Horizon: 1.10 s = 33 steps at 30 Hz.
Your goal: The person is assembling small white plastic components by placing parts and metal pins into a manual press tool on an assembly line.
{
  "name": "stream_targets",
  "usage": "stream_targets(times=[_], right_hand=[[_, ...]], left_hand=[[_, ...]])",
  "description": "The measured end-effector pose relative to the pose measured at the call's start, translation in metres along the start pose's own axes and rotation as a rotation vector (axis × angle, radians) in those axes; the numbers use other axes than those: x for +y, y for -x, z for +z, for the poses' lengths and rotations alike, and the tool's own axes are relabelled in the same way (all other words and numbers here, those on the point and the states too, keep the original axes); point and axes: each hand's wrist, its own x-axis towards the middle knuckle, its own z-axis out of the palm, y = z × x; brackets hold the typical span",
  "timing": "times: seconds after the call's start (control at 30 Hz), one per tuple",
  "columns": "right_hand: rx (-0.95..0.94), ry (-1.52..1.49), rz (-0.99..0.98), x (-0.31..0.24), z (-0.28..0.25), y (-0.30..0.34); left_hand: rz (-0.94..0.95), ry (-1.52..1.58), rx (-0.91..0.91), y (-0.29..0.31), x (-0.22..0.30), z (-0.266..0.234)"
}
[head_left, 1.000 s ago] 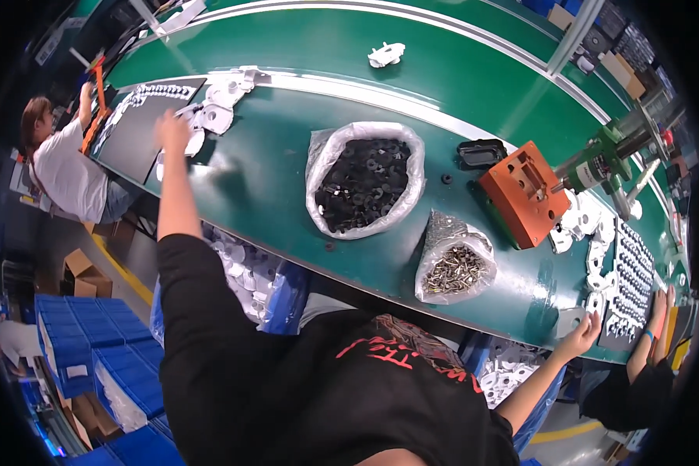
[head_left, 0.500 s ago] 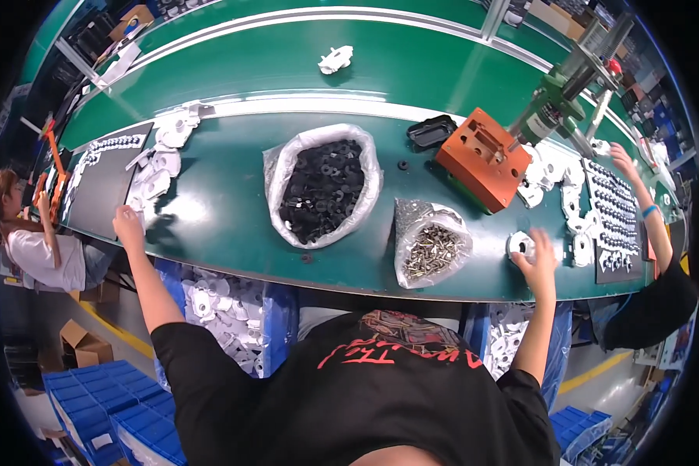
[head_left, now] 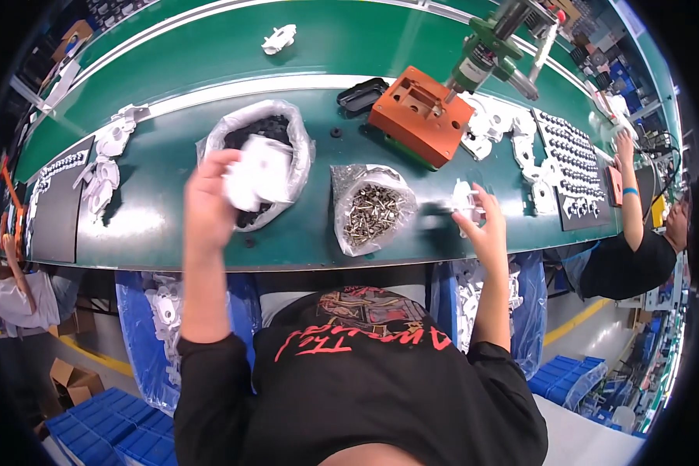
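My left hand (head_left: 212,190) grips a white plastic housing (head_left: 261,172), raised over the bag of black rubber rings (head_left: 262,127) and hiding part of it; both are a little blurred. At the right, my right hand (head_left: 485,225) holds a smaller white plastic part (head_left: 465,199) between thumb and fingers, just above the table near its front edge. Between my hands, a clear plastic bag of small metal pins (head_left: 374,213) lies open on the green table.
An orange fixture block (head_left: 423,116) stands under a green press (head_left: 478,66). White housings (head_left: 493,128) lie beside it, near a board of small dark-and-silver parts (head_left: 571,159). More housings (head_left: 105,167) lie at left. A co-worker's arm (head_left: 631,194) reaches in at far right.
My left hand has picked up a white housing from the left row and carried it right, over the black-ring bag. My right hand has lifted its white part and tilted it. The view has shifted right.
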Motion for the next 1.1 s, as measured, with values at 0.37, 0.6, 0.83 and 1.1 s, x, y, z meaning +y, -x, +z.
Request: stream_targets(times=[0.37, 0.6, 0.83, 1.1], right_hand=[[0.078, -0.415, -0.467, -0.126, 0.018, 0.013], [0.03, -0.471, -0.471, -0.121, 0.011, 0.012], [0.011, -0.48, -0.413, -0.115, 0.025, 0.016], [-0.011, -0.552, -0.444, -0.104, 0.041, 0.013]], left_hand=[[0.025, 0.225, -0.204, 0.023, -0.025, 0.127], [-0.046, 0.189, -0.206, 0.031, -0.024, 0.125], [-0.099, 0.31, -0.167, 0.037, -0.032, 0.132], [-0.048, 0.225, -0.195, 0.033, -0.029, 0.125]])
